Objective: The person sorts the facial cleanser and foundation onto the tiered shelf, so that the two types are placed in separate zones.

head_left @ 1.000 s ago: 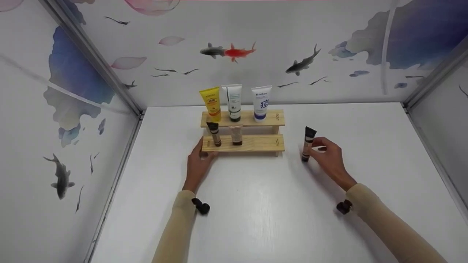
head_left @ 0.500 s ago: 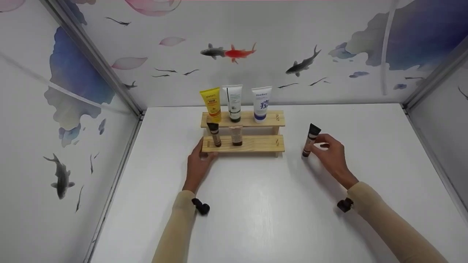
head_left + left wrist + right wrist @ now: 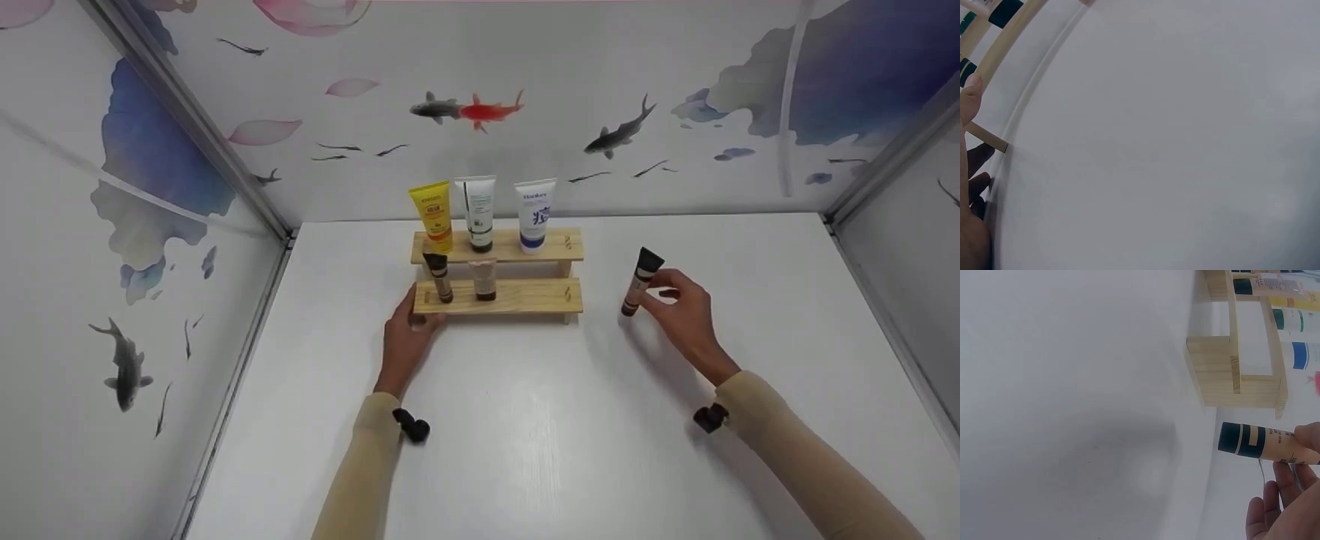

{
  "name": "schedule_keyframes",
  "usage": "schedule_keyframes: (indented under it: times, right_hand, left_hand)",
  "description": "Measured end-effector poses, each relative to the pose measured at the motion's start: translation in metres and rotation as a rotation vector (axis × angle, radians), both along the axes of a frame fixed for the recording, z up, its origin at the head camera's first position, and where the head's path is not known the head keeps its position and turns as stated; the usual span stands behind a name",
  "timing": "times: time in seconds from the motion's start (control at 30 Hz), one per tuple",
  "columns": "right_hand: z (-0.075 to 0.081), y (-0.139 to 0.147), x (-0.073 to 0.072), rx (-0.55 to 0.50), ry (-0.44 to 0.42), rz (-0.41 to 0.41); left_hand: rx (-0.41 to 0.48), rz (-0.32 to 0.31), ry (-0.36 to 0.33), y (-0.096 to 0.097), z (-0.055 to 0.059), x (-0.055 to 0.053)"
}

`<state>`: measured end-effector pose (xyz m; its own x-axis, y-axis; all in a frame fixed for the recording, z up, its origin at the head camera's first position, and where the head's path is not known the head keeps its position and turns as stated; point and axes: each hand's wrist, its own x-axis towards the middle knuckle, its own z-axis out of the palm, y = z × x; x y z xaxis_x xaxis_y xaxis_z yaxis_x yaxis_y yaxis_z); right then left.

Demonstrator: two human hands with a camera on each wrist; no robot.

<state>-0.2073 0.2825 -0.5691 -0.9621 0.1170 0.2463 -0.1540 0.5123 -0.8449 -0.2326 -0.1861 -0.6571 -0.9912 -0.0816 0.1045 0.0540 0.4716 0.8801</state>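
A two-step wooden rack stands toward the back of the white table. My left hand grips the left end of its lower step, thumb in front. To the right of the rack, my right hand pinches a small tube with black ends and a tan middle; it tilts slightly, black crimped end up. In the right wrist view the tube is between thumb and fingers, off the table. On the lower step stand a similar dark-ended tube and a pale pink tube.
The upper step bears a yellow tube, a white tube with a dark green cap and a white tube with a blue cap. Printed panels with fish wall in the table at the back and sides.
My right hand has lifted the small tube slightly up and away, and its top has tipped further right. My left hand and the rack have stayed in place.
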Motion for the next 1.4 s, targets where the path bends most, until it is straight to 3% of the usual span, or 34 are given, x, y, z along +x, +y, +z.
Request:
schedule_keyframes:
  times: [0.53, 1.4]
  right_hand:
    - [0.008, -0.007, 0.0, 0.008, 0.057, 0.03]
    - [0.012, -0.042, -0.015, -0.058, 0.041, 0.112]
  left_hand:
    - [0.027, -0.005, 0.014, -0.003, -0.002, 0.001]
    - [-0.005, 0.003, 0.006, 0.0, -0.002, -0.001]
